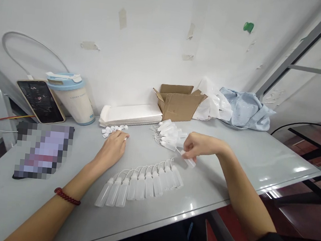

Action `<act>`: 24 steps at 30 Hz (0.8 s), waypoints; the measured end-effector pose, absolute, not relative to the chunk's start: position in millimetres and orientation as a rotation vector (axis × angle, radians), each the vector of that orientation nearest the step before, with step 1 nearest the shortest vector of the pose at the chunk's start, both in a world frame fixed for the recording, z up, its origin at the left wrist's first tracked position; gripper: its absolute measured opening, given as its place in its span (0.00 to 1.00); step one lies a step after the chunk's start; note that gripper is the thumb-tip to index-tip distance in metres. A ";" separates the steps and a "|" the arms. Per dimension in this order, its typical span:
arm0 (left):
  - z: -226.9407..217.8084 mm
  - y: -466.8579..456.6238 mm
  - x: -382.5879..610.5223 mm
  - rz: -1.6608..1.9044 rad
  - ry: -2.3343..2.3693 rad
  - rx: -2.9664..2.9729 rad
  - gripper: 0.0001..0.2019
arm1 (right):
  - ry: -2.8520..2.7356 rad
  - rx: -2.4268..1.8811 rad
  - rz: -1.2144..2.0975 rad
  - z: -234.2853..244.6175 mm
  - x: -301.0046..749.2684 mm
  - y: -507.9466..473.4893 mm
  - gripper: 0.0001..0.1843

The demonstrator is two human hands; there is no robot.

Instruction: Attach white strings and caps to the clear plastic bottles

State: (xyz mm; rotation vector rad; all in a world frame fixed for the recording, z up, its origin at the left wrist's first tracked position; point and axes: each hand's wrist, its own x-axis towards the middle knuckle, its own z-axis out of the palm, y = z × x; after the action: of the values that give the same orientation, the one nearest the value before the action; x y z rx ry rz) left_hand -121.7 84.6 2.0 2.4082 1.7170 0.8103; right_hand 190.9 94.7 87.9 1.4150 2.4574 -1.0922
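Observation:
My right hand (196, 146) is closed around a small translucent plastic bottle (191, 162), held tilted with a thin white tip toward the pile beyond. That pile of similar bottles (168, 132), with looped white cords, lies just to the left of the hand. My left hand (114, 146) has its fingers bent together in front of a heap of small white caps (110, 130); a bit of white, seemingly a cap, shows at its fingertips. Between my arms a slanted row of several translucent bottles (141, 187) lies on the table, each with a corded white top.
Behind the hands are a stack of white sheets (132, 116), an open cardboard box (180, 105), white plastic wrapping (211, 102) and a light blue cloth (245, 109). A phone (41, 101), a tumbler (75, 101) and a blurred-out flat object (45, 151) occupy the grey table's (206, 200) left side.

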 end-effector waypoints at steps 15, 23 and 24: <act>33.7 57.9 -91.0 0.943 1.254 1.695 0.16 | 3.275 1.323 -0.548 32.3 128.8 77.9 0.10; 48.4 45.0 -81.3 0.906 1.223 1.528 0.11 | 3.204 1.306 -0.486 26.6 130.6 82.5 0.10; 50.1 43.9 -81.0 0.926 1.229 1.528 0.10 | 3.191 1.299 -0.470 26.0 130.3 82.5 0.10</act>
State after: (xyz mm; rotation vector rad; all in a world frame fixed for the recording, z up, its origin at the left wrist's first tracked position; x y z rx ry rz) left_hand -81.0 43.9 50.1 1.5283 1.2293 0.9259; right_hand 130.3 82.5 26.0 1.2988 3.1911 -0.4702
